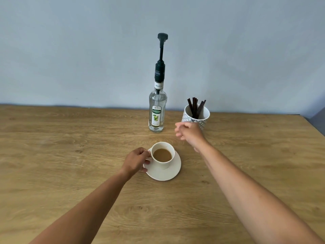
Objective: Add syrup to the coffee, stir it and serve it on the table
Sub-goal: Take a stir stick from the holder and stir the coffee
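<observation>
A white cup (pixel 167 162) of light brown coffee stands on a white saucer (pixel 173 172) in the middle of the wooden table. My left hand (pixel 136 160) grips the cup's handle at its left side. Behind it a clear syrup bottle (pixel 157 111) with a tall dark pump (pixel 162 43) stands upright. My right hand (pixel 189 132) hovers, blurred, with fingers loosely apart, between the bottle and a patterned mug (pixel 202 118) of dark stir sticks (pixel 196 108). It holds nothing.
The wooden table (pixel 70 155) runs back to a pale blue wall. Its right edge (pixel 314 127) shows at the far right. The patterned mug stands close to the right of the bottle.
</observation>
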Demonstrator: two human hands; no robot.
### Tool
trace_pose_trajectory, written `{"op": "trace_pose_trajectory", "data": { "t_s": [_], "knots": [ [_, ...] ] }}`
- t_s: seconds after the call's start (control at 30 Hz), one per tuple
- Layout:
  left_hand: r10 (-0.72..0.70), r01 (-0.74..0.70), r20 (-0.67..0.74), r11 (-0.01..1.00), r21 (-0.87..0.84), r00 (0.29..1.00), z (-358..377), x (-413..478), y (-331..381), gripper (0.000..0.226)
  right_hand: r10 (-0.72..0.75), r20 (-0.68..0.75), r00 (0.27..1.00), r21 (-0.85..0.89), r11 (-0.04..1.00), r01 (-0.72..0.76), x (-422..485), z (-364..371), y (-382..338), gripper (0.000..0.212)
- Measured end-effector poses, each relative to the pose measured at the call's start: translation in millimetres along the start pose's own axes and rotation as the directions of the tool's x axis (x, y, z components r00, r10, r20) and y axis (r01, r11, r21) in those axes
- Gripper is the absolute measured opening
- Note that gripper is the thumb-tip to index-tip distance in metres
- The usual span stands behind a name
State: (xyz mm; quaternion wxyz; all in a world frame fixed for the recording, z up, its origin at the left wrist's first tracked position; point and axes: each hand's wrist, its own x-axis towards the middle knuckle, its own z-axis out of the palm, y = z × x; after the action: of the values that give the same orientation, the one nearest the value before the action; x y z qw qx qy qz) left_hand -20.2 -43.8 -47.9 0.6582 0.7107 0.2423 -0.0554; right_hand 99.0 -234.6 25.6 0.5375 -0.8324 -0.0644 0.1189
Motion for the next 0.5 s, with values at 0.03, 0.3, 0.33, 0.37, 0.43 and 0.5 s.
{"op": "trace_pose_trajectory", "data": {
  "t_s": [0.03,0.3,0.33,0.37,0.43,0.5],
  "knots": [
    [0.005,-0.005,-0.004,1.0,0.02,1.0,-1,0,1,0.018,-0.037,-0.051,0.998,0.002,0.999,0.037,9,-11,-9,0.021],
    [0.032,-0.032,0.021,0.999,0.04,0.999,-8,0,0,0.025,0.04,-0.367,0.929,-0.162,0.981,-0.106,90,-66,-26,0.015],
    [0.029,-0.03,0.023,0.999,0.038,0.999,-8,0,0,0.026,0.055,-0.371,0.927,-0.208,0.968,-0.141,96,-67,-23,0.014],
    [0.027,-0.028,0.023,0.999,0.035,0.999,-9,0,-1,0.027,0.054,-0.372,0.927,-0.252,0.955,-0.157,102,-67,-21,0.014],
    [0.025,-0.026,0.024,0.999,0.034,0.999,-9,0,-2,0.025,0.035,-0.361,0.932,-0.32,0.934,-0.159,108,-63,-19,0.01],
    [0.025,-0.026,0.033,0.999,0.032,0.999,-11,1,-2,0.023,0.024,-0.352,0.936,-0.363,0.918,-0.16,112,-59,-19,0.007]
  ]
}}
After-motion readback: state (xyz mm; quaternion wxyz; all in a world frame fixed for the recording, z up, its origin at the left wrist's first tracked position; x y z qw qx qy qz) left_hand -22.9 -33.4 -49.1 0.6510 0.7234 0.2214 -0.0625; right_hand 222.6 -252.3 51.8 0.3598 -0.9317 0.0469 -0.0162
